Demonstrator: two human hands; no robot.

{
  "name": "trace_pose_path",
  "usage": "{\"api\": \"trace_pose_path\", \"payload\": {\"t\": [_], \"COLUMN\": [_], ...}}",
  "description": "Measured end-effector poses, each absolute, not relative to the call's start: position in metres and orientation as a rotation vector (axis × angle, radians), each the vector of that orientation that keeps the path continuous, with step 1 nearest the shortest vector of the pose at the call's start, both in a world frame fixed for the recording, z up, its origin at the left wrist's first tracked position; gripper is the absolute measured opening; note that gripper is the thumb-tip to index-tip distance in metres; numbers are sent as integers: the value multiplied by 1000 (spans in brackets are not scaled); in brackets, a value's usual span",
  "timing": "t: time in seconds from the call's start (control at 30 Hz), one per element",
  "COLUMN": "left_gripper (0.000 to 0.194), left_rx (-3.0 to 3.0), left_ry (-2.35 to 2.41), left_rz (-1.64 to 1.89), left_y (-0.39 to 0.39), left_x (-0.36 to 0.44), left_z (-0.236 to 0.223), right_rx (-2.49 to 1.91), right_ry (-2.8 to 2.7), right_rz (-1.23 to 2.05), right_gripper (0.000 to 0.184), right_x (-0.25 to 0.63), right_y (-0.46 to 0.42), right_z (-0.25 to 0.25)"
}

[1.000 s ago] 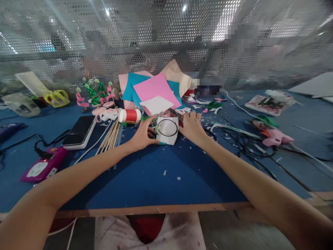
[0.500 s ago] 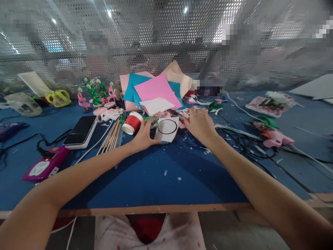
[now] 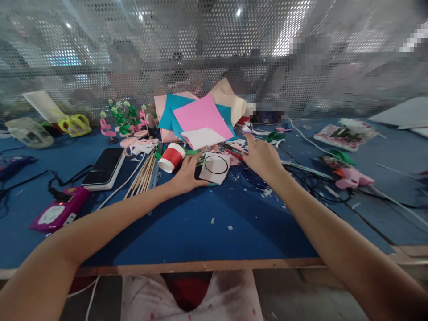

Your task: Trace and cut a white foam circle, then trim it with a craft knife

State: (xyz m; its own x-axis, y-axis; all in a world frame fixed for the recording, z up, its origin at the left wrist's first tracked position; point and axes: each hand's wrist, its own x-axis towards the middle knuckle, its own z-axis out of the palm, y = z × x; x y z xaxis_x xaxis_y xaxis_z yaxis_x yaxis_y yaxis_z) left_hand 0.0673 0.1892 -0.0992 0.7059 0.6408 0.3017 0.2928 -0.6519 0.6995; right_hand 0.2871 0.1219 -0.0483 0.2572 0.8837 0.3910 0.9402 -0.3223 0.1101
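My left hand rests on the table with thumb and fingers spread beside a white square piece bearing a black ring outline. The thumb reaches along the square's lower edge; a dark patch shows between palm and square, too shaded to name. Just behind this hand a red and white paper cup lies on its side. My right hand is over the scraps to the right, index finger and thumb apart, nothing visible between them. Left of its fingertips lies a slim red and dark tool, partly covered by scraps.
Pink and blue sheets are piled at the back. Wooden sticks, a white device with a black screen and a purple power block lie left. Cables and a pink glue gun-like object are right. A perforated screen stands behind.
My right hand has shifted slightly right, and its index finger and thumb have parted. The white square has settled slightly down and right. My left hand has barely moved.
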Motion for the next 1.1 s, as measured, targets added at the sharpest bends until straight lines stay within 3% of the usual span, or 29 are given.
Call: {"api": "trace_pose_path", "payload": {"t": [0.2,0.57,0.67,0.8,0.93,1.1], "left_gripper": [79,79,86,94,81,50], "left_rx": [2393,2410,2398,2416,2489,2609], "left_ry": [737,769,772,756,694,616], "left_rz": [631,595,596,597,600,503], "left_y": [185,184,186,188,185,181], "left_x": [68,68,69,69,69,68], "left_z": [-94,-92,-94,-96,-94,-89], "right_rx": [-2357,-2256,-2236,-2233,-2311,-2334], "right_ry": [-1605,-1623,-1642,-1855,-1917,-1716], "right_rz": [-642,-776,-694,-460,-452,-403], "right_gripper": [58,34,54,56,47,35], "right_x": [271,259,279,304,311,310], "right_y": [123,125,127,133,139,133], "right_z": [-54,-60,-63,-73,-80,-64]}}
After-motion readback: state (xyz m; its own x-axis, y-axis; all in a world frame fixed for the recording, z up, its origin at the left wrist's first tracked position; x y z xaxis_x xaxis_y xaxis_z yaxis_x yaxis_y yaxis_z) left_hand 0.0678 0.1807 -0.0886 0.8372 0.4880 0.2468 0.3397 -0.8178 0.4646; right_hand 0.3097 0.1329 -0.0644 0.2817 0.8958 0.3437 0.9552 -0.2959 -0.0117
